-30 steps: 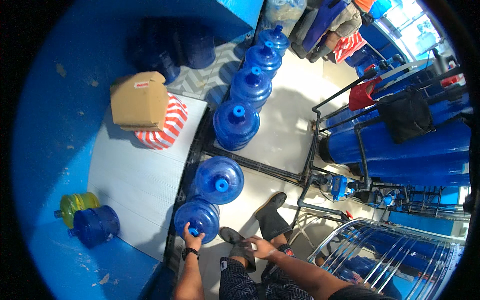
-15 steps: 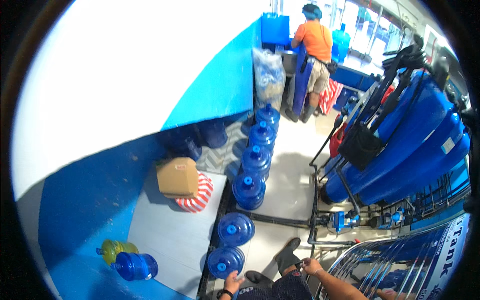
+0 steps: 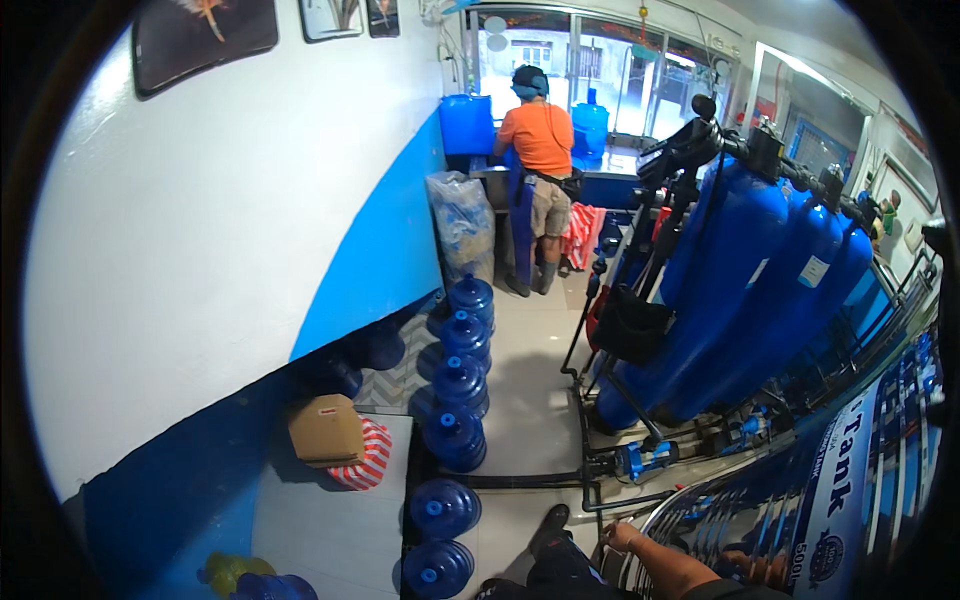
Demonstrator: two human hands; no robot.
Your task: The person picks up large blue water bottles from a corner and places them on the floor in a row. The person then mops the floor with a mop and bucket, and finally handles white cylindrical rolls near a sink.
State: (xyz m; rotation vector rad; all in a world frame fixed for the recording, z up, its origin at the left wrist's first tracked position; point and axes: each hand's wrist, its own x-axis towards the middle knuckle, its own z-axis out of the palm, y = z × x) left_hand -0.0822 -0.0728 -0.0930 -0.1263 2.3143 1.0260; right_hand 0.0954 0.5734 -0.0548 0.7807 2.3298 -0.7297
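Observation:
My right hand (image 3: 620, 537) hangs low beside my dark-clothed leg, near the rounded metal tank (image 3: 740, 520) on the right. Its fingers look curled together; whatever may be in them is too small to make out. My left hand is outside the picture. Down the left side of the walkway runs a row of blue water jugs, the closest (image 3: 438, 570) standing upright left of my feet. Another upright blue jug (image 3: 444, 509) is just beyond it, and several more (image 3: 455, 438) continue toward the back wall.
A person in an orange shirt (image 3: 541, 140) stands at the far counter, back turned. Tall blue cylinders (image 3: 715, 270) with black pipes and pumps (image 3: 645, 460) line the right. At left, a cardboard box (image 3: 327, 430) sits on a red-and-white striped thing (image 3: 370, 455); yellow (image 3: 228, 572) and blue jugs lie lower.
My view has tilted up, bringing in the wall pictures and windows. My left hand, earlier open beside the nearest jug, has left the picture. My right hand stays low by my leg.

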